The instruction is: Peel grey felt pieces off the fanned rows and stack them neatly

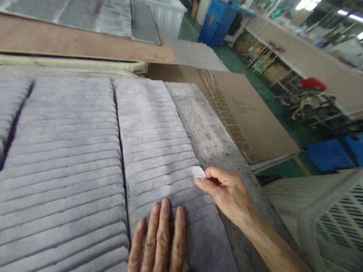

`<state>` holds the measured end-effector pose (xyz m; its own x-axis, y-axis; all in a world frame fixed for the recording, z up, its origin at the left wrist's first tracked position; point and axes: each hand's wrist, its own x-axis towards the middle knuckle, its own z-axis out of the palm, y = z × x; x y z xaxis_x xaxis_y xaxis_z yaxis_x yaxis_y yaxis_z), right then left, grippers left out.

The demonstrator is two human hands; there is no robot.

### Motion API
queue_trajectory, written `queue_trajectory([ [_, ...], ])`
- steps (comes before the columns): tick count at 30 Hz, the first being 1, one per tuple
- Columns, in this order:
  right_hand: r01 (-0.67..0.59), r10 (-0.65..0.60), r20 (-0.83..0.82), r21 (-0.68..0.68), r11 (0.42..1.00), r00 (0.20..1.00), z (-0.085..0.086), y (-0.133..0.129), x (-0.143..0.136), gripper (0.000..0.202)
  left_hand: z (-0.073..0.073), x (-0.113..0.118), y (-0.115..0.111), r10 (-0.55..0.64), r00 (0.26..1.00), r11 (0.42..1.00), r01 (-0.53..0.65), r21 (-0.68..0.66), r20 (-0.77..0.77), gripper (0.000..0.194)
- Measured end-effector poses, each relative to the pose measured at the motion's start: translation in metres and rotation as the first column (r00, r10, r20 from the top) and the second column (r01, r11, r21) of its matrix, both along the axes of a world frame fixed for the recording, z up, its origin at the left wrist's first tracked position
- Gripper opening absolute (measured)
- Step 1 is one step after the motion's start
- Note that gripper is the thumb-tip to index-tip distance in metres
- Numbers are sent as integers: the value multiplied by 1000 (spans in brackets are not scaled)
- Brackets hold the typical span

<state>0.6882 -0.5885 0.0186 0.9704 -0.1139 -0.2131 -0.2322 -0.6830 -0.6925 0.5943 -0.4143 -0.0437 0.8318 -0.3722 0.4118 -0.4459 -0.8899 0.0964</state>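
Observation:
Grey fabric pieces (153,143) overlap in a long row on a dusty grey board, each edge showing just past the one above it. Flat on the near part of this row lies my left hand (160,238), fingers stretched out and slightly spread. At the row's right edge my right hand (227,189) pinches the corner of one fabric piece between thumb and fingers. That corner is turned up and shows a paler face. Left of this row, a wider row of overlapping grey pieces (68,170) runs alongside, with a dark narrow gap between.
The board's bare strip (201,121) lies along the right. Beyond it are a flattened cardboard box (241,109) and a wooden table (85,47). A pale plastic chair or basket (326,223) stands at the lower right. Blue crates (217,20) stand on the green floor.

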Motion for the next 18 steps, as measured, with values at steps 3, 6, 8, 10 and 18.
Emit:
queue_trajectory([
  [3,2,-2,22,-12,1000,1000,0,-1,0,31,1,1,-2,10,1000,1000,-10,-11,-9,57],
  [6,-7,9,28,-47,999,1000,-1,-2,1,31,3,1,-4,27,1000,1000,-27,5,-14,56],
  [8,-39,42,36,-89,995,998,-2,-1,-1,32,4,0,-4,33,999,999,-33,27,-35,55],
  [10,-64,85,100,-193,979,991,-3,0,-3,31,6,0,-3,29,997,999,-27,38,-68,56],
  [18,-266,440,368,-435,860,819,-1,-10,11,39,15,-1,-3,27,986,1000,-27,-1,-166,62],
])
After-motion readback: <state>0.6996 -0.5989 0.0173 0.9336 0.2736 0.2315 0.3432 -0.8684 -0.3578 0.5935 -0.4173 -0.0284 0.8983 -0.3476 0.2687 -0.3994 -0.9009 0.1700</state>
